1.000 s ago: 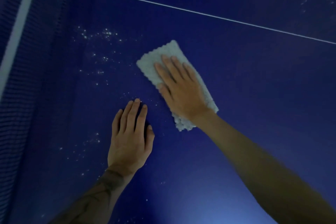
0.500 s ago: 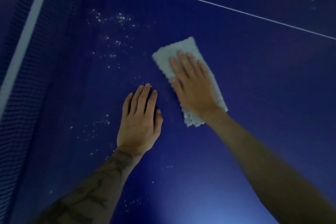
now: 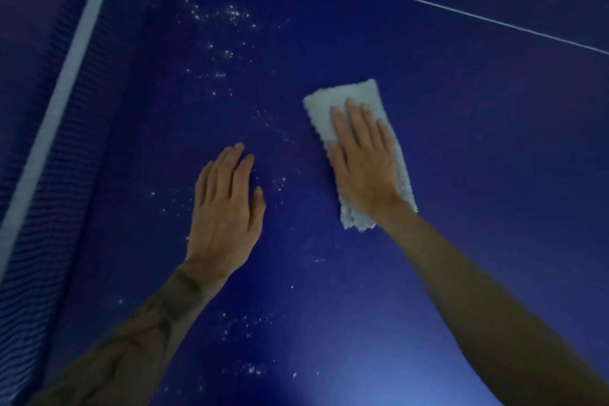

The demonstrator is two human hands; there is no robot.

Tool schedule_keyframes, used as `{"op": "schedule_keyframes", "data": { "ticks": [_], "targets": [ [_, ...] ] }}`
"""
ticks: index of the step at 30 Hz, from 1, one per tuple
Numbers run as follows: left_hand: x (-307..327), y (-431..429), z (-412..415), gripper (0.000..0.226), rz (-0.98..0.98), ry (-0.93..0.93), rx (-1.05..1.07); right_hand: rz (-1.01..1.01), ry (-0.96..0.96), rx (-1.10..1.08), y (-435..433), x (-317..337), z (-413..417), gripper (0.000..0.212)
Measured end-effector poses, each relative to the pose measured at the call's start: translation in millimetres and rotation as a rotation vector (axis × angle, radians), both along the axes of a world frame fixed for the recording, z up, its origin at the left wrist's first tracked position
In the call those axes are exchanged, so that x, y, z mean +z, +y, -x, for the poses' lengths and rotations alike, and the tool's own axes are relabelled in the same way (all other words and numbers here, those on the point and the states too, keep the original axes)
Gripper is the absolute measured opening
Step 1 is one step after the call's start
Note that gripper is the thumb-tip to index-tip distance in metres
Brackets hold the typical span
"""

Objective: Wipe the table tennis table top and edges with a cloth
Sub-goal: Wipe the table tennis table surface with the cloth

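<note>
My forearms are cut off below. My left hand (image 3: 227, 208) lies flat, fingers straight, on the blue table (image 3: 461, 142). My right hand (image 3: 362, 168) presses straight fingers on the folded cloth (image 3: 342, 99), hiding its middle. Far left, the net (image 3: 49, 175) is blurred.

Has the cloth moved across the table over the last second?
Yes. The cloth under the right hand has slid toward the person, away from the white line on the table tennis table.

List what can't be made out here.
Head view only.
Middle and underside of the cloth: covered by the right hand.
Outer edges of the table top: cut off by the frame.
Palm of the left hand: hidden by its own back; contact unsure.
White specks: too small to identify.
</note>
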State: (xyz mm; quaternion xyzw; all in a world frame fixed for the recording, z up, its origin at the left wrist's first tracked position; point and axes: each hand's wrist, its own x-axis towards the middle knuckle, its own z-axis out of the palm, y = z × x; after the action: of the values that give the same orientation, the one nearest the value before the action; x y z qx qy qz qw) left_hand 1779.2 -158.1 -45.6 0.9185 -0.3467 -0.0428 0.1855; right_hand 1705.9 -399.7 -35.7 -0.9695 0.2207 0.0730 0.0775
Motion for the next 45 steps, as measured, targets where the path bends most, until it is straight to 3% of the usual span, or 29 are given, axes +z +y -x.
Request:
{"op": "schedule_keyframes", "data": {
  "ticks": [3, 5, 11, 14, 17, 19, 25, 29, 33, 36, 40, 42, 45],
  "targets": [
    [-5.0, 34.3, 6.7, 0.051, -0.068, -0.001, 0.02, -0.002, -0.036, -0.253, -10.8, 0.8, -35.8, 0.062],
    [-10.9, 42.0, 8.9, 0.053, -0.093, -0.015, 0.021, -0.007, -0.058, -0.268, 9.3, -2.4, -54.5, 0.063],
    [-17.4, 45.2, 7.9, 0.053, -0.069, -0.027, 0.018, -0.039, -0.054, 0.266, 83.3, -11.4, 16.0, 0.061],
    [-16.4, 44.3, 8.5, 0.053, -0.073, -0.026, 0.024, -0.014, -0.029, 0.104, 46.1, -8.0, 31.7, 0.061],
    [-16.1, 43.1, 8.3, 0.053, -0.076, -0.022, 0.031, 0.024, -0.058, -0.191, 18.6, -5.7, 2.4, 0.061],
    [-16.0, 43.1, 7.4, 0.053, -0.075, -0.024, 0.033, 0.008, -0.075, -0.25, 31.3, -6.6, -18.7, 0.062],
    [-16.0, 43.1, 6.7, 0.054, -0.07, -0.022, 0.033, -0.044, -0.069, 0.183, 105.0, -15.3, 44.7, 0.062],
    [-17.2, 43.8, 7.0, 0.053, -0.07, -0.027, 0.034, 0.02, -0.03, -0.112, 58.7, -8.2, 65.9, 0.061],
    [-17.3, 43.9, 7.4, 0.052, -0.066, -0.033, 0.034, 0.0, -0.064, -0.407, 54.7, -6.4, 13.8, 0.062],
    [-16.5, 44.7, 6.8, 0.051, -0.064, -0.042, 0.02, 0.007, -0.074, -0.259, 104.0, -12.8, 3.3, 0.062],
    [-13.9, 45.3, 7.4, 0.049, -0.049, -0.052, 0.013, -0.005, -0.055, 0.086, 150.4, -17.2, 68.7, 0.061],
    [-12.2, 44.5, 8.2, 0.049, -0.038, -0.041, 0.018, 0.019, -0.03, -0.011, 135.0, -12.6, 95.5, 0.06],
    [-12.1, 44.7, 9.0, 0.047, -0.039, -0.029, 0.013, 0.044, -0.026, -0.348, 104.1, -5.4, 90.4, 0.061]
  ]
}}
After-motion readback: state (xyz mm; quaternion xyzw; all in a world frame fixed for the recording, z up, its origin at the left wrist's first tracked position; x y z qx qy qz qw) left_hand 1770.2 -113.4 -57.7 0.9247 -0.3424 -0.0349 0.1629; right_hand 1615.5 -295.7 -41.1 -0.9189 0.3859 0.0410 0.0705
